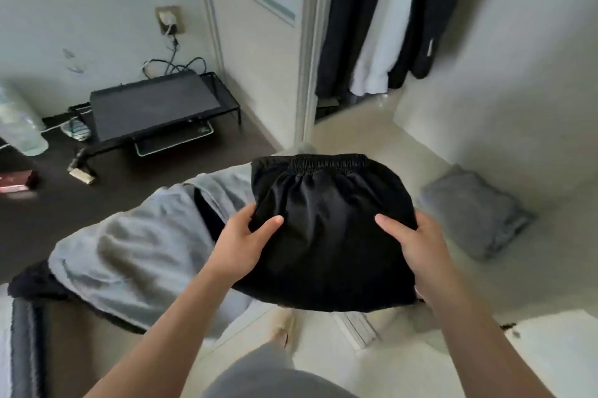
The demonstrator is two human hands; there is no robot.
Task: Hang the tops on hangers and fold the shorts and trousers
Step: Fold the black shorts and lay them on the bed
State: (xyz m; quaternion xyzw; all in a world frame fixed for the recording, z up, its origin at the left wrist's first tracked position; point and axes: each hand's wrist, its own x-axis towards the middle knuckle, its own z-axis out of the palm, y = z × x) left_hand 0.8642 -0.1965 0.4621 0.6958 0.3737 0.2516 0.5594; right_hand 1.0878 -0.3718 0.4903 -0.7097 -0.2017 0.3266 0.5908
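Black shorts, folded, gathered waistband farthest, left hand, right hand, fingers pinching side edges

My bare forearms reach forward, angling in toward twelve o'clock. My left hand grips the black shorts at their nine o'clock edge, thumb on top. My right hand grips at three o'clock, thumb likewise on top.

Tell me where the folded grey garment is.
Head view, right side: the folded grey garment lies on the floor, right of the held black shorts.
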